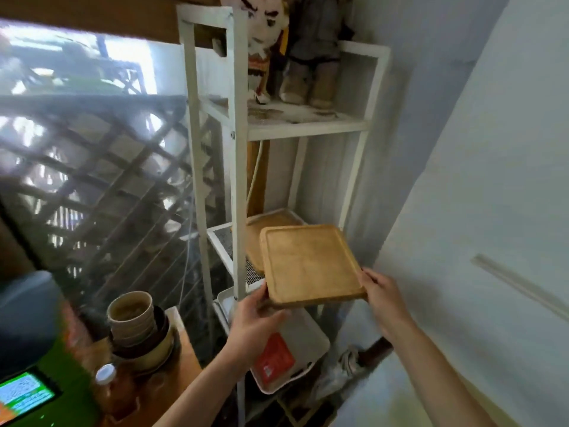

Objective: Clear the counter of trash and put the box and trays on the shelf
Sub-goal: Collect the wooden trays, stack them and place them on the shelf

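Both hands, left hand (257, 315) and right hand (383, 298), are clamped on wooden tray (311, 263), held at shelf (237, 180) middle tier. 1 tray (255, 238) already stowed there; cups (132, 315) left on tabletop (181, 359).

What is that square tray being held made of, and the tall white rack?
The tray looks like wood: warm tan, faint grain, matte, with a raised rim. The rack seems painted metal, given thin square posts, a bolt, and a mesh shelf, though I can't be sure.
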